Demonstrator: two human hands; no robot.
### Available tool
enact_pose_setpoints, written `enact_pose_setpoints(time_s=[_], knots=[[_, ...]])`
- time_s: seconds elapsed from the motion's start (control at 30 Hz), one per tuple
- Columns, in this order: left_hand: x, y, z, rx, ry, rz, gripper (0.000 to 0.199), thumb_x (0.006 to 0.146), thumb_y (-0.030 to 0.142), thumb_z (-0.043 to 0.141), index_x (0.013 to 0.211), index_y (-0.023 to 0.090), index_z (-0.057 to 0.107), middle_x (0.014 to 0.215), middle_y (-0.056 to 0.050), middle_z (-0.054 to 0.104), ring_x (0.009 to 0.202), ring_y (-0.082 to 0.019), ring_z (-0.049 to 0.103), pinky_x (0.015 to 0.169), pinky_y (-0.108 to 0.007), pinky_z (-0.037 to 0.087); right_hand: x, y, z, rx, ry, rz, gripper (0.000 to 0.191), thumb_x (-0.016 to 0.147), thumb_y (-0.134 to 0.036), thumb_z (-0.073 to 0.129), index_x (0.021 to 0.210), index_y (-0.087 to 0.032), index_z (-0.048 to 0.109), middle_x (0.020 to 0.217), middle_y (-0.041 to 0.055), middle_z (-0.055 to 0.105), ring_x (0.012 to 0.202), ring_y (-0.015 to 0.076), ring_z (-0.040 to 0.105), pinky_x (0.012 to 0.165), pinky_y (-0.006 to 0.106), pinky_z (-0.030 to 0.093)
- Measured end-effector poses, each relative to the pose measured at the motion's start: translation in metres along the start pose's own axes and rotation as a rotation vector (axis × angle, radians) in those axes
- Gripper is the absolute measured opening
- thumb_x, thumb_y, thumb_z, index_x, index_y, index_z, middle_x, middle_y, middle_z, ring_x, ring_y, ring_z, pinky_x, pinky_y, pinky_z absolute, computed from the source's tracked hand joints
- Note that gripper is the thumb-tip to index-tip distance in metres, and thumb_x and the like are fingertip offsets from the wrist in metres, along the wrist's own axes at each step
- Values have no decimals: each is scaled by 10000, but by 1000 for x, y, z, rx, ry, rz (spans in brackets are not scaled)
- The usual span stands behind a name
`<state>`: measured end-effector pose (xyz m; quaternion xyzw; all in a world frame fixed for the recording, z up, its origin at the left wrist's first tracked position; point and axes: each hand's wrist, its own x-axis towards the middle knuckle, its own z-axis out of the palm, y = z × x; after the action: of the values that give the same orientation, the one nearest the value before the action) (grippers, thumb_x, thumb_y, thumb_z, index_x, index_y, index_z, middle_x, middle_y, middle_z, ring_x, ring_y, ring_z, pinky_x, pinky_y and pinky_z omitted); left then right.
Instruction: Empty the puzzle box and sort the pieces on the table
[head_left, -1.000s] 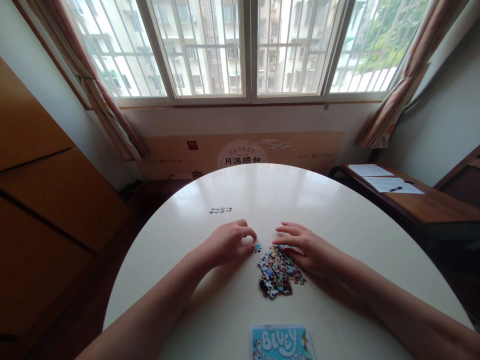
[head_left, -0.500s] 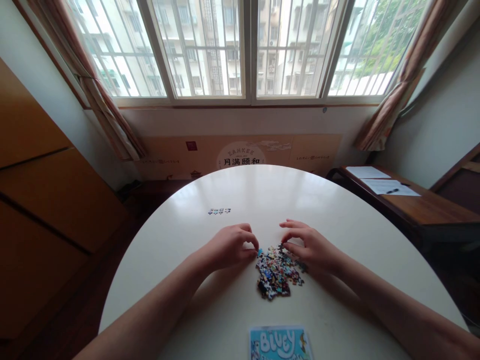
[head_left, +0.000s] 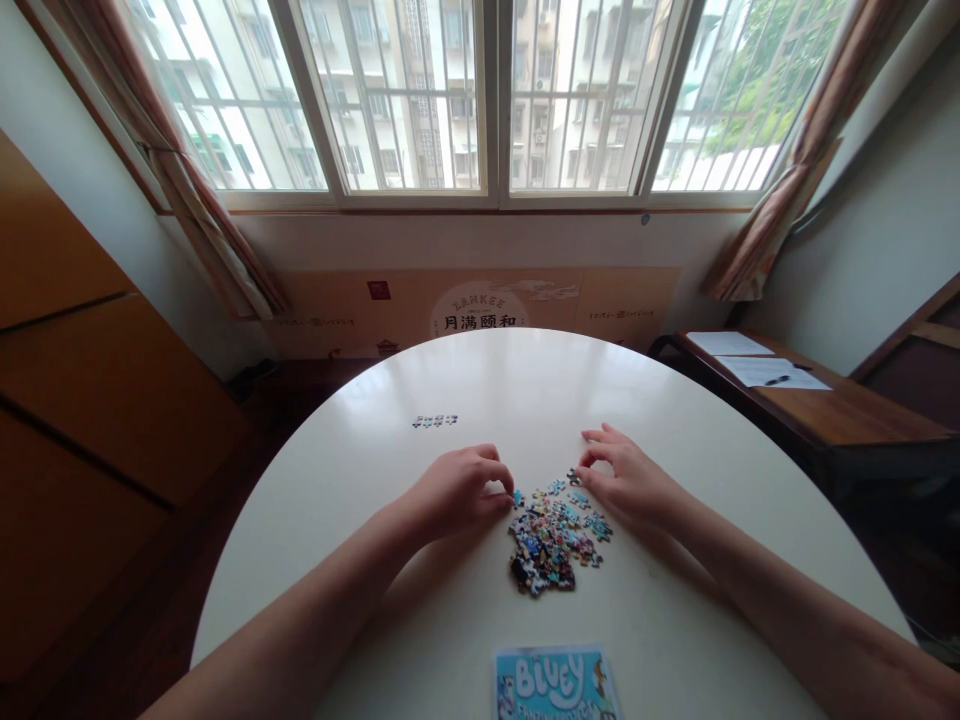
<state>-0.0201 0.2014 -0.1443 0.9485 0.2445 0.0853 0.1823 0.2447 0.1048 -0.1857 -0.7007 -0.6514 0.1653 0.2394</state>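
Note:
A loose heap of small jigsaw puzzle pieces point(head_left: 551, 545) lies in the middle of the white round table point(head_left: 337, 590). To the heap's upper left, my left hand point(head_left: 469, 485) pinches a light blue puzzle piece point(head_left: 518, 497) between thumb and forefinger. At the upper right, my right hand point(head_left: 626, 470) has thumb and forefinger closed on a dark puzzle piece point(head_left: 574, 477), its other fingers stretched out. A few blue pieces lie spread between the heap and that hand. Farther back on the left stands a short row of puzzle pieces point(head_left: 435, 422).
A blue "Bluey" picture card or box point(head_left: 553, 685) lies at the near side of the table. On the right, a wooden side table point(head_left: 817, 415) carries papers point(head_left: 772, 372) and a pen. A window with bars and curtains is beyond.
My right hand has moved up and away from the heap with a dark puzzle piece. Several blue pieces now show apart at the heap's upper right. The left hand has barely moved.

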Motion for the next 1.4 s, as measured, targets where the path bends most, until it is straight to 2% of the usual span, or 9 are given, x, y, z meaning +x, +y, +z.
enact_pose_setpoints(time_s=[0.17, 0.3, 0.4, 0.5, 0.63, 0.73, 0.93, 1.13, 1.4], knots=[[2, -6, 5, 43, 81, -90, 82, 823, 262, 673, 856, 258, 748, 966, -8, 669, 756, -163, 623, 701, -297, 468, 0, 4, -4, -119, 31, 44, 223, 869, -377, 646, 825, -164, 699, 1480, 119, 452, 1490, 378, 209, 1168, 660, 179], [5, -7, 11, 75, 112, -129, 78, 839, 281, 658, 849, 238, 723, 948, -17, 662, 789, -185, 626, 697, -305, 463, -2, 0, -5, -117, 47, 34, 181, 874, -341, 632, 917, -183, 708, 1495, 109, 436, 1496, 349, 212, 1183, 631, 204], [7, -4, 14, 101, 133, -145, 82, 853, 287, 650, 849, 226, 705, 931, -25, 662, 817, -200, 629, 699, -310, 462, -4, -2, -6, -81, 65, -55, 164, 884, -237, 587, 963, -215, 729, 1510, 77, 419, 1507, 300, 209, 1199, 584, 244], [7, -5, 17, 102, 156, -126, 76, 858, 286, 650, 853, 228, 698, 935, -20, 663, 826, -200, 631, 705, -309, 465, -7, -4, -9, -62, 51, -192, 231, 876, -156, 549, 891, -258, 756, 1523, 5, 403, 1512, 272, 202, 1198, 566, 276], [7, -10, 18, 74, 186, -87, 70, 854, 258, 656, 886, 239, 715, 953, -12, 665, 816, -188, 635, 710, -307, 471, -13, -7, -17, -93, -36, -359, 202, 874, -217, 607, 919, -328, 768, 1535, -53, 383, 1511, 275, 201, 1201, 587, 256], [7, -13, 20, 61, 212, -74, 168, 858, 226, 649, 994, 267, 738, 985, -13, 674, 805, -178, 639, 722, -310, 483, -16, -8, -22, -124, -74, -414, 173, 861, -280, 656, 979, -350, 761, 1536, -50, 384, 1507, 292, 209, 1193, 609, 248], [7, -15, 22, 65, 185, 13, 224, 861, 193, 660, 1004, 319, 777, 967, -18, 687, 838, -182, 641, 744, -312, 494, -14, -3, -24, -161, -86, -408, 172, 841, -354, 706, 1003, -358, 763, 1530, -35, 398, 1492, 330, 238, 1182, 632, 234], [7, -12, 20, 55, 153, 64, 216, 866, 195, 681, 1004, 325, 784, 954, -24, 686, 843, -179, 633, 739, -306, 497, -15, -8, -22, -227, -90, -380, 159, 874, -310, 657, 983, -366, 758, 1509, -57, 428, 1490, 335, 241, 1170, 671, 193], [5, 1, 17, 63, 93, 128, 223, 868, 212, 688, 1029, 332, 785, 923, -33, 682, 840, -179, 629, 708, -296, 492, -16, -14, -20, -215, -125, -353, 151, 886, -292, 602, 980, -287, 720, 1504, -19, 439, 1498, 312, 227, 1185, 641, 190]])
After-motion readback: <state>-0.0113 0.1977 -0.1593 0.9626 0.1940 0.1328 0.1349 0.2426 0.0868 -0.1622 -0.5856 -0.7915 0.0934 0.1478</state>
